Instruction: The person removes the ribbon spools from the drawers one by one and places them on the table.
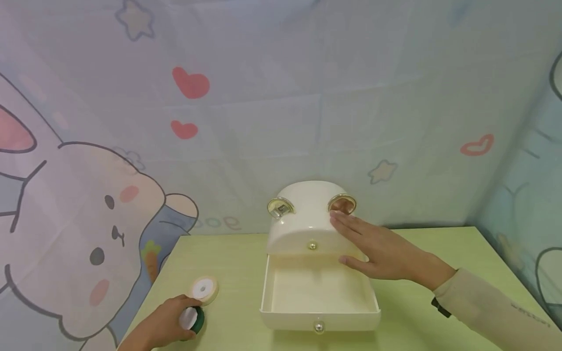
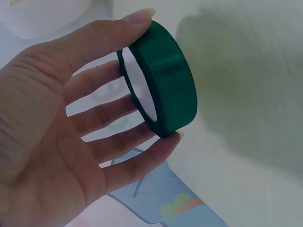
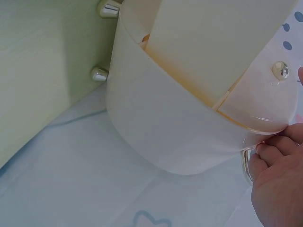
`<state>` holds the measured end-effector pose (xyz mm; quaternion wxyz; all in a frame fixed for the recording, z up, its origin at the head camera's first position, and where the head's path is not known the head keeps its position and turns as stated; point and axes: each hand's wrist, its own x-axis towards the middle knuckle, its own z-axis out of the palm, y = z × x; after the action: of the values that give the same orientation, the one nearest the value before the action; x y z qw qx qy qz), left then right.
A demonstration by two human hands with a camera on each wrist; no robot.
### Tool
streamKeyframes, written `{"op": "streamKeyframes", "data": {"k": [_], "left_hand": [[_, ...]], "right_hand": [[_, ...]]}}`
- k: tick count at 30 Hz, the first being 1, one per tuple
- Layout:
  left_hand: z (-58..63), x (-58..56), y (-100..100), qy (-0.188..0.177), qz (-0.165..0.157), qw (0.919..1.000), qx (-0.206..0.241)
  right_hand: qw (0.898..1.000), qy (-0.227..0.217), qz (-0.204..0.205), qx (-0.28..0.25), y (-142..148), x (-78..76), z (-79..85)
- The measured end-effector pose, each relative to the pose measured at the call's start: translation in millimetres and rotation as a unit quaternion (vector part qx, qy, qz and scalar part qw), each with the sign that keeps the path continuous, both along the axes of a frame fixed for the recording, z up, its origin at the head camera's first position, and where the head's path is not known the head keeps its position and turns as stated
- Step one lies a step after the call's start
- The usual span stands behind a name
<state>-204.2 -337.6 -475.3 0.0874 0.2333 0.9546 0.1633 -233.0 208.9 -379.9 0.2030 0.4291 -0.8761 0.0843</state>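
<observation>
Two bare hands (image 1: 382, 248), two round ribbon rolls, a dark-green roll (image 1: 200, 319) and a cream roll (image 1: 210, 292), one glossy cream plastic box (image 1: 311, 209) with one pulled-out cream drawer (image 1: 290, 321), two gold-toned ball knobs (image 1: 319, 327), two round gold-rimmed ornaments (image 1: 342, 203) and three printed red hearts (image 1: 191, 85) are being shown in the head view.

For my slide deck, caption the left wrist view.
The left hand holds a round, white-sided roll of glossy dark-green ribbon, with a pale flat tabletop behind it.
</observation>
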Motion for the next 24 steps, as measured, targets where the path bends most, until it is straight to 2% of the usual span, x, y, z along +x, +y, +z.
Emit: {"op": "streamKeyframes", "data": {"k": [8, 13, 24], "left_hand": [[-8.7, -1.1, -3, -0.005, 0.009, 0.9999, -0.004], [-14.1, -2.3, -3, -0.024, 0.025, 0.9994, -0.005], [-22.1, -5.4, -4, -0.039, 0.051, 0.9978, -0.015]], "right_hand": [[1.0, -0.009, -0.005, -0.002, 0, -0.2, -1.4], [1.0, -0.02, -0.01, -0.003, 0, 0.3, -2.0], [1.0, -0.004, -0.004, -0.004, 0, -0.3, -3.0]]}}
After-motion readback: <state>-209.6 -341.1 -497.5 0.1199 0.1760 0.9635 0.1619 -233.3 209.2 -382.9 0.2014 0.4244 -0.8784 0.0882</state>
